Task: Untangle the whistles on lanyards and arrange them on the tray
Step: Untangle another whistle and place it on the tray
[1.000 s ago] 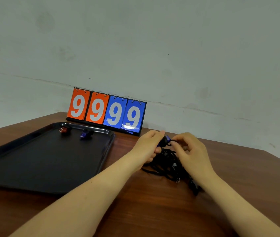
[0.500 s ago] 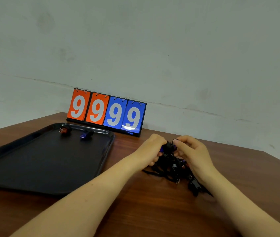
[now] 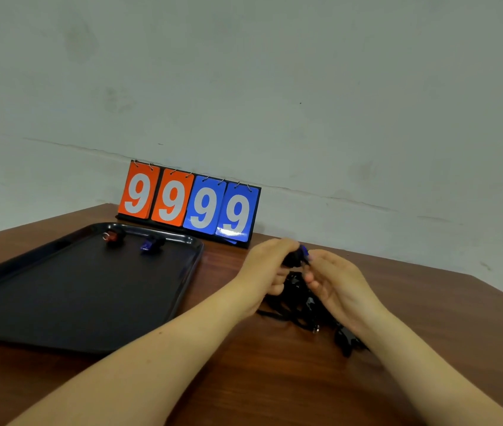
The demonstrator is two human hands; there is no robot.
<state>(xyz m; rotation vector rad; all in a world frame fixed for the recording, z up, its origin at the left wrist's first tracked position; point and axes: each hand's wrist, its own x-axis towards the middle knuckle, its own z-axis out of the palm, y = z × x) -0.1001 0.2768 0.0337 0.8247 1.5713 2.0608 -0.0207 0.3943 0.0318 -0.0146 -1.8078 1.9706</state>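
Done: red whistle (image 3: 112, 237) and blue whistle (image 3: 149, 243) rest at the black plastic tray's (image 3: 69, 302) far end. Left: your left hand (image 3: 267, 269) and right hand (image 3: 336, 284) pinch a blue-and-black whistle (image 3: 300, 256) above the tangled black lanyards (image 3: 299, 305) on the wooden counter (image 3: 274, 379).

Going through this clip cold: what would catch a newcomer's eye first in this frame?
First the flip scoreboard against the wall, reading 9999 on two orange and two blue cards. Next, the two hands at centre right: the left hand and the right hand hold a blue whistle above a tangle of black lanyards on the wooden table. To the left lies a black tray with a red whistle and another blue whistle at its far end.
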